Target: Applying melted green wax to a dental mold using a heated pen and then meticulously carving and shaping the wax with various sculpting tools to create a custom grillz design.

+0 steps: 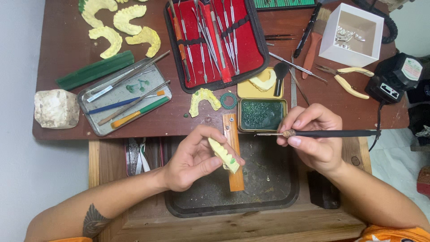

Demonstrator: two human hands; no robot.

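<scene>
My left hand is wrapped around a pale yellow dental cast, thumb on one side and fingers curled behind, holding it tilted over the dark work tray with its far edge against the upright wooden bench peg. My right hand is pinched shut in a pen grip on a slim black-handled wax tool, whose metal tip points left toward the cast but stands apart from it. Beyond both hands lies the brown tabletop; just past the right hand's knuckles sit a green-filled tin and a yellow tin, and farther out an open red instrument case. Beyond the left hand is a metal tray of tools, a spare arch cast and a small green wax ring. I judge the cast to be light, rigid and brittle, its teeth and green wax dabs easily chipped or smeared, so I would grip it by the thick base and flanks, never the tooth row. The tool is thin, stiff and light, best held near its front end.
</scene>
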